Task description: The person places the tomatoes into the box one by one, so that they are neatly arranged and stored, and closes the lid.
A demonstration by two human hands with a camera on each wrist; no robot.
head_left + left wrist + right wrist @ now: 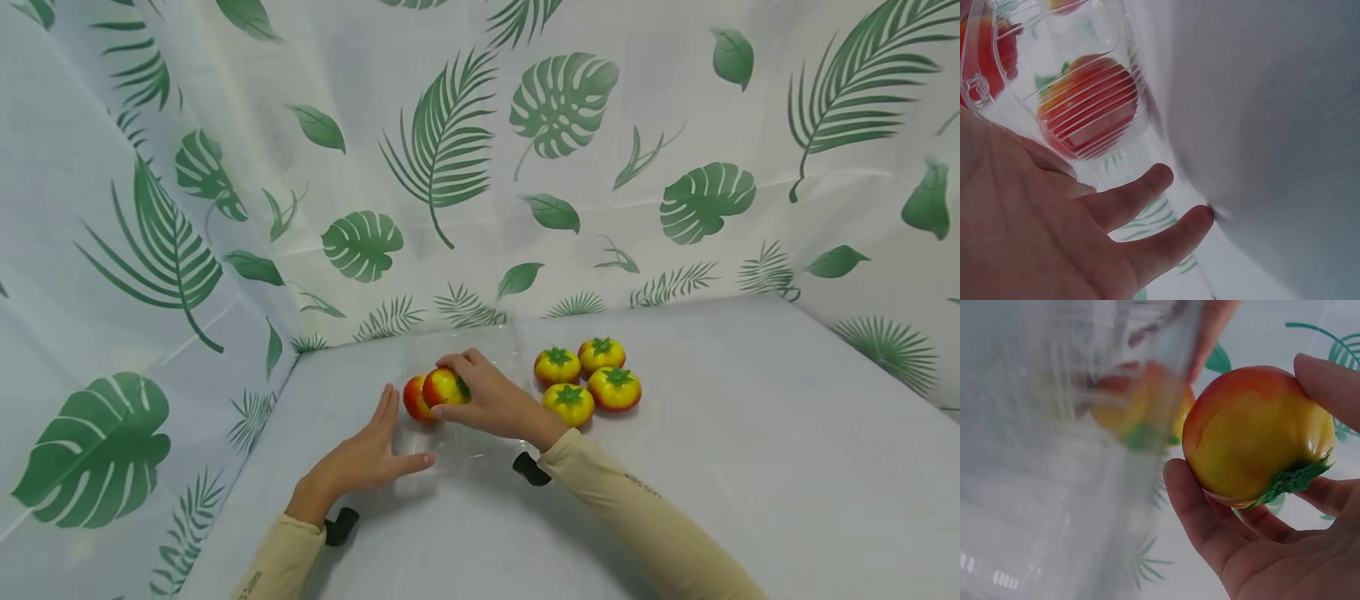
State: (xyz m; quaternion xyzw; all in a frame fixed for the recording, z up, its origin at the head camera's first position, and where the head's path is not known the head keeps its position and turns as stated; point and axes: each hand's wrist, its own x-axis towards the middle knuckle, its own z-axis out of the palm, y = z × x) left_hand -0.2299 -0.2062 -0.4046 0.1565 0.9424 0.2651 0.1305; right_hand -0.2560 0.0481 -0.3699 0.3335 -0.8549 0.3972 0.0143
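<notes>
We see the right hand grasping a red-and-yellow fruit between thumb and fingers over a clear plastic container, inside which a second fruit lies. The left hand, fingers extended and released, is beside it; four similar fruits stand rightward.

Cannot read any word, brand or number. Can make out only small dark lettering on the right sleeve and a similar mark on the left sleeve, perhaps letters too, too small and blurred to spell out.
</notes>
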